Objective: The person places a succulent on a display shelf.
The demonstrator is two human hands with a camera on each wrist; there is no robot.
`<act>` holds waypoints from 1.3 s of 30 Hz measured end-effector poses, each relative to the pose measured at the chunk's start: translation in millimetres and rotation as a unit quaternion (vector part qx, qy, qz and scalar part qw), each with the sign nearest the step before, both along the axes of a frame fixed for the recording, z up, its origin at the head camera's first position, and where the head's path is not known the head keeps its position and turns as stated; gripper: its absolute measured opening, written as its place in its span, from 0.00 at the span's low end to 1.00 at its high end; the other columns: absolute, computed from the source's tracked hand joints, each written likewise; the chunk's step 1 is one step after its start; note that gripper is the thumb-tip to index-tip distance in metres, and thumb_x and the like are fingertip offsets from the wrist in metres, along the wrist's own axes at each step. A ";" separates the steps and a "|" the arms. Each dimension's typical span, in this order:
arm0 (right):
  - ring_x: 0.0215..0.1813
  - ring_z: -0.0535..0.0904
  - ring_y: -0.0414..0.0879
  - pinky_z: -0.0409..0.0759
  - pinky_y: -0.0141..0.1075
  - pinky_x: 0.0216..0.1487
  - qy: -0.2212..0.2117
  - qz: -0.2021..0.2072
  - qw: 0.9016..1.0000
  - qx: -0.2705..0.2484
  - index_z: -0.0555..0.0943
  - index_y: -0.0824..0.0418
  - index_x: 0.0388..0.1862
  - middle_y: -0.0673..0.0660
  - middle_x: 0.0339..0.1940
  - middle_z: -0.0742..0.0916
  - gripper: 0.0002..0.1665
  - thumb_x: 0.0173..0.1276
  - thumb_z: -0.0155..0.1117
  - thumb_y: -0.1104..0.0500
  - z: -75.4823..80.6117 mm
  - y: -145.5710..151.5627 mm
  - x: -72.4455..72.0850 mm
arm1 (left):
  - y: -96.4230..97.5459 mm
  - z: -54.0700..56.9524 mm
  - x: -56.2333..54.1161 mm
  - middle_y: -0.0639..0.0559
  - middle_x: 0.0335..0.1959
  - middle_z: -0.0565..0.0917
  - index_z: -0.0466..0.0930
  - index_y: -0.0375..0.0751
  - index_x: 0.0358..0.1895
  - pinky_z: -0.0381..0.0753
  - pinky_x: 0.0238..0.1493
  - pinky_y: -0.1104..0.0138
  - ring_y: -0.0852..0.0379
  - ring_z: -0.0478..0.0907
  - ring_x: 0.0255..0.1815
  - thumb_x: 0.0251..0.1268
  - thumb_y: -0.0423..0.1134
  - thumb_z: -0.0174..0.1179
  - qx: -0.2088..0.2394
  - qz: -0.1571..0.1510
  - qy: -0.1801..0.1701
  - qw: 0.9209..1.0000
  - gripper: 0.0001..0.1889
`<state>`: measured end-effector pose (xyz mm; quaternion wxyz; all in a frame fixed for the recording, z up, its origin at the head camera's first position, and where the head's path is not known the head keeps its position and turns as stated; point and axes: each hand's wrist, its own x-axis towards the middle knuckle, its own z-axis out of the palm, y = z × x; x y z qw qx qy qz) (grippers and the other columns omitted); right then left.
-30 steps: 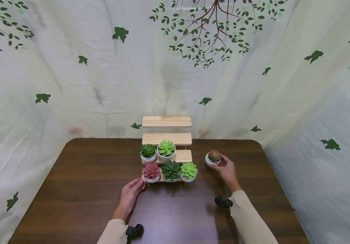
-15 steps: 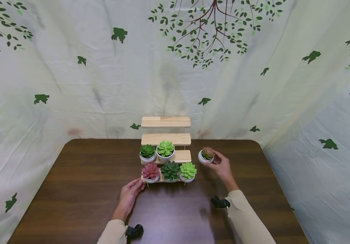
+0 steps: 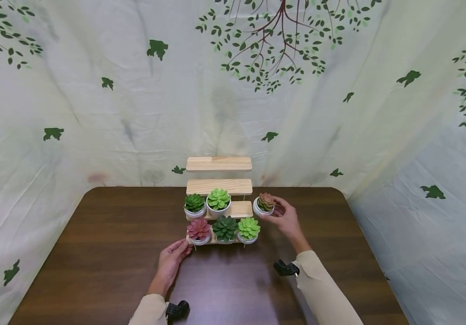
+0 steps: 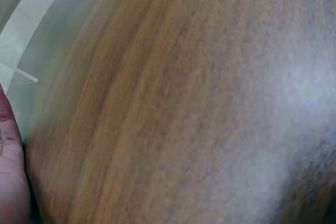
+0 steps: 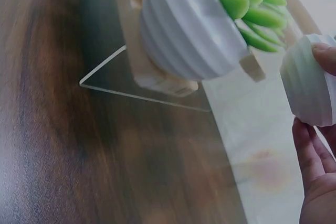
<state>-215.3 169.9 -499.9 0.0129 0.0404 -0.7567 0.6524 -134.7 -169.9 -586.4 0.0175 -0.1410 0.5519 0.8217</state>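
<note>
My right hand (image 3: pixel 287 220) holds a potted succulent (image 3: pixel 265 203) with reddish-brown leaves, thumb and fingers around its ribbed white pot (image 5: pixel 307 82). It hangs just right of the third tier of a wooden plant stand (image 3: pixel 242 209). That tier carries a dark green succulent (image 3: pixel 194 203) and a light green one (image 3: pixel 218 199); its right end is bare. On the lowest tier stand a pink succulent (image 3: pixel 199 229), a dark green rosette (image 3: pixel 225 228) and a bright green one (image 3: pixel 249 228). With its fingertips my left hand (image 3: pixel 171 262) pinches the stand's front left corner.
The two upper tiers (image 3: pixel 219 186) of the stand are bare. Brown wooden table (image 3: pixel 111 243) surrounds the stand, which is near the back edge. Behind it hangs a pale leaf-printed cloth (image 3: pixel 135 113). A thin stand leg (image 5: pixel 105 64) reaches the table.
My right hand has carried the reddish-brown succulent leftward, from out over the table to beside the third tier. The left hand has stayed at the stand's corner.
</note>
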 end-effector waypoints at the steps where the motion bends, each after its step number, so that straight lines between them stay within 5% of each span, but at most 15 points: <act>1: 0.59 0.75 0.57 0.77 0.32 0.56 0.002 0.003 1.000 0.004 0.70 0.70 0.63 0.68 0.58 0.78 0.38 0.52 0.74 0.72 -0.1 -1.5 -0.8 | -0.2 0.2 0.2 0.55 0.31 0.85 0.81 0.34 0.43 0.82 0.42 0.71 0.61 0.81 0.34 0.70 0.30 0.55 0.001 0.000 -0.001 1.000 0.06; 10: 0.58 0.76 0.55 0.75 0.44 0.60 0.008 0.030 0.999 0.028 0.72 0.68 0.62 0.65 0.57 0.79 0.38 0.51 0.76 0.69 8.1 -17.1 -5.6 | 0.2 2.4 1.6 0.56 0.31 0.85 0.82 0.37 0.41 0.82 0.42 0.71 0.61 0.81 0.34 0.70 0.30 0.55 0.003 0.003 -0.006 1.000 0.06; 18: 0.56 0.76 0.62 0.78 0.42 0.56 0.013 0.071 0.997 0.031 0.70 0.75 0.62 0.72 0.57 0.78 0.37 0.52 0.73 0.73 38.5 -32.1 6.0 | -0.2 0.7 1.7 0.55 0.31 0.85 0.81 0.34 0.43 0.82 0.43 0.71 0.61 0.81 0.34 0.70 0.30 0.55 -0.001 0.003 -0.010 1.000 0.06; 23: 0.57 0.77 0.59 0.77 0.43 0.58 0.010 0.079 0.996 0.029 0.72 0.71 0.63 0.68 0.57 0.79 0.38 0.51 0.75 0.71 23.7 -35.0 -2.2 | -0.7 -0.4 1.3 0.55 0.31 0.85 0.82 0.36 0.41 0.82 0.42 0.71 0.61 0.81 0.33 0.70 0.29 0.54 0.001 0.002 -0.003 1.000 0.06; 30: 0.58 0.76 0.60 0.76 0.46 0.60 -0.013 0.087 0.996 0.029 0.70 0.72 0.64 0.70 0.57 0.79 0.38 0.52 0.73 0.72 42.7 -43.0 7.6 | -0.7 0.0 1.7 0.55 0.31 0.85 0.82 0.39 0.39 0.82 0.42 0.72 0.62 0.81 0.33 0.70 0.29 0.54 0.004 0.000 -0.003 1.000 0.06; 39: 0.58 0.77 0.60 0.75 0.47 0.60 -0.011 0.082 0.996 0.032 0.71 0.73 0.63 0.70 0.56 0.80 0.38 0.52 0.73 0.73 39.0 -48.2 4.9 | -1.6 -1.9 1.7 0.56 0.31 0.85 0.82 0.40 0.39 0.82 0.42 0.72 0.62 0.81 0.34 0.70 0.29 0.54 0.008 -0.001 0.002 1.000 0.06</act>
